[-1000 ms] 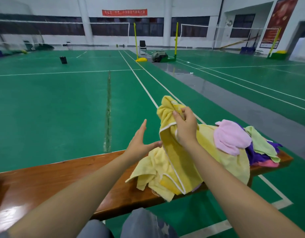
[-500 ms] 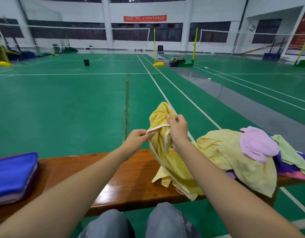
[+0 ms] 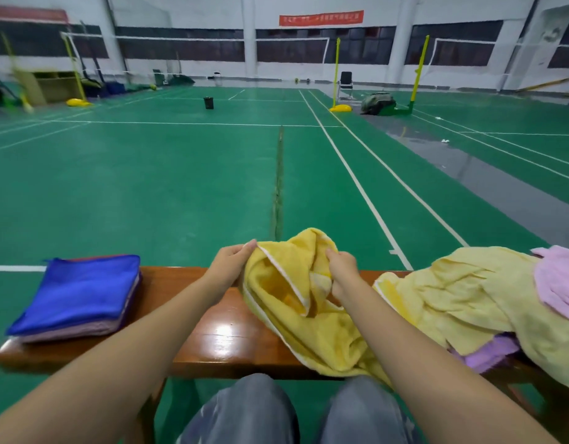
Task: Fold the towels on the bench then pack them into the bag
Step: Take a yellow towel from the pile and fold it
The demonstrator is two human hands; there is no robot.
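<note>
Left hand [image 3: 229, 265] pinches the white-trimmed edge of the yellow towel [image 3: 304, 310]; right hand [image 3: 342, 273] grips its bunched middle; the towel drapes over the counter [image 3: 224, 342], between a folded stack [image 3: 80, 296] and a loose pile [image 3: 475, 302]

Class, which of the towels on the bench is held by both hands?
The bright yellow towel with white edging, mid-bench: left hand and right hand grip it. The folded blue towel and pale yellow towel lie unheld.
</note>
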